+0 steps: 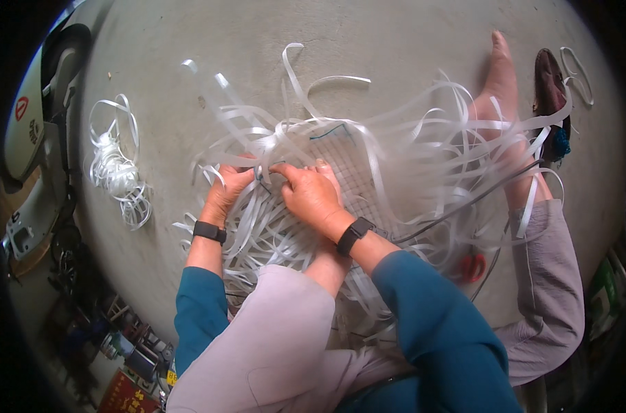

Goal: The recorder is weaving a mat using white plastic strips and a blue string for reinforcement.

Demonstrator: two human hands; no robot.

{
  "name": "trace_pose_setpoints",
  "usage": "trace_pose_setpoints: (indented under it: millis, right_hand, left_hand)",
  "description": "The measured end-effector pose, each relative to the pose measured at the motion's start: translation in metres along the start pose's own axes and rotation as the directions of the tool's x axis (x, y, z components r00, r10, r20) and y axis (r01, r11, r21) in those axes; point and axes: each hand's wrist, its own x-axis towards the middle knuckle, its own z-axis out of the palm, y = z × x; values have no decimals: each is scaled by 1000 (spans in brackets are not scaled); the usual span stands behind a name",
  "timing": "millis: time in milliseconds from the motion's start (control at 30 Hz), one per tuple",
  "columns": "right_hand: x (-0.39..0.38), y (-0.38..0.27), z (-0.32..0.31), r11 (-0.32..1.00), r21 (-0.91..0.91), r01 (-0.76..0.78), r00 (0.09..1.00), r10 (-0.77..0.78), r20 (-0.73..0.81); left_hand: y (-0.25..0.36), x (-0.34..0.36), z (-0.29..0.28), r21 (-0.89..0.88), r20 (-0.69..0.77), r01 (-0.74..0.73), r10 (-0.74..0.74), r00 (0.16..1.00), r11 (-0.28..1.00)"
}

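Note:
A woven panel of white plastic strips (357, 168) lies on the floor before me, its long loose ends fanning out to both sides. My left hand (228, 191) is closed at the panel's left edge, pinching a white strip by thumb and fingers. Close beside it, my right hand (313, 197) bends its fingers onto the strips at the same edge, forefinger pointing left; its fingertips seem closed on a strip. A thin dark teal strand (260, 176) shows between the hands. My bare foot, partly hidden behind the right hand, rests on the panel.
A tangled bundle of white strip (118, 168) lies on the concrete at left. Red-handled scissors (472, 268) and a dark cord (457, 206) are among the strips at right. A dark shoe (549, 86) lies past my other bare foot. A scooter (34, 138) stands far left.

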Motion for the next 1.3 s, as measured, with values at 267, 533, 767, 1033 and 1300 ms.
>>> trace_pose_setpoints:
  millis: [267,533,767,1033,1300]
  right_hand:
    - [2,-7,-5,998,52,-39,999,37,40]
    - [3,-11,-7,993,98,-62,995,54,82]
    - [5,-14,-10,997,-3,-78,994,78,74]
    - [9,-6,3,962,188,-199,978,183,96]
    - [11,-5,5,973,170,-157,987,150,52]
  left_hand:
    - [4,-3,-7,37,48,-15,13,999,999]
    - [4,-4,-15,199,75,4,-19,997,980]
    - [5,-7,-19,24,163,143,-145,976,989]
    - [-3,-3,-15,-13,142,90,-87,986,996]
    - [-12,-1,-18,-36,143,87,-81,986,996]
